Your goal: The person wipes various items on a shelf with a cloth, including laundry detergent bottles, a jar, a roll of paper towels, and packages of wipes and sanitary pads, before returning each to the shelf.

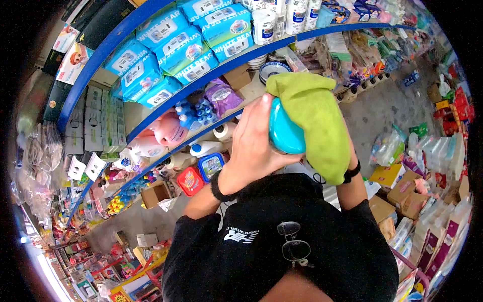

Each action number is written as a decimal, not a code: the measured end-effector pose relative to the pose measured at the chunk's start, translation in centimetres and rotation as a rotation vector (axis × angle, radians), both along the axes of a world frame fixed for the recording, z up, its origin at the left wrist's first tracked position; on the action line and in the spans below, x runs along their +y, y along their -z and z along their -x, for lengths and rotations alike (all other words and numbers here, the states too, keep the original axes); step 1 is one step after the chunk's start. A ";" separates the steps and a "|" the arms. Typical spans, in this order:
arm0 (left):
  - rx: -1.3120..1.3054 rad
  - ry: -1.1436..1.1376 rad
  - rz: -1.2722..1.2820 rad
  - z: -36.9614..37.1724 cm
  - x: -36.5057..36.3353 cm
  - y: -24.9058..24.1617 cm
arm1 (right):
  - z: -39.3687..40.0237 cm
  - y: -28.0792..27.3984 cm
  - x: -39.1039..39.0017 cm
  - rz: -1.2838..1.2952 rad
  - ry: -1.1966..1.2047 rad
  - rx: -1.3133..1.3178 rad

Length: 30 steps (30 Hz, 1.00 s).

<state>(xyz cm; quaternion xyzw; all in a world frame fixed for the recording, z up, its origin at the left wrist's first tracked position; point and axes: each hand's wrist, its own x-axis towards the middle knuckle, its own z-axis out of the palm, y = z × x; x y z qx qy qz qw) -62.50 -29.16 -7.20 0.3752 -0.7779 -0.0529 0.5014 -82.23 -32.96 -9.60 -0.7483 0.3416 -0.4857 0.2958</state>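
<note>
My left hand (254,138) is wrapped round the side of a turquoise, rounded plastic container (288,128), held up in front of my chest. A lime-green cloth (318,123) lies against the container's right side and hangs down. Behind that cloth is my right hand (351,153), with only its edge and the wrist showing; the fingers are hidden, and the cloth is held up by it against the container. The container's far side and any label are out of sight.
A blue-edged shelf (201,78) curves close ahead, bearing blue wipes packs (178,50), white canisters (264,26) and a purple bag (221,95). Lower down are a red tub (191,181) and a blue tub (211,166). Cardboard boxes (402,194) and bagged goods stand at right.
</note>
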 end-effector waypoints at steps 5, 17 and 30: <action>0.232 0.047 -0.198 -0.7 0.8 -0.3 | 0.0 1.0 1.9 -0.107 -0.026 -0.131; 0.482 0.018 -0.255 -2.8 1.2 -3.4 | -5.0 2.3 4.4 -0.388 -0.221 -0.399; 0.361 -0.046 -0.206 -2.8 0.7 -1.5 | -5.3 2.2 3.4 -0.224 -0.022 -0.310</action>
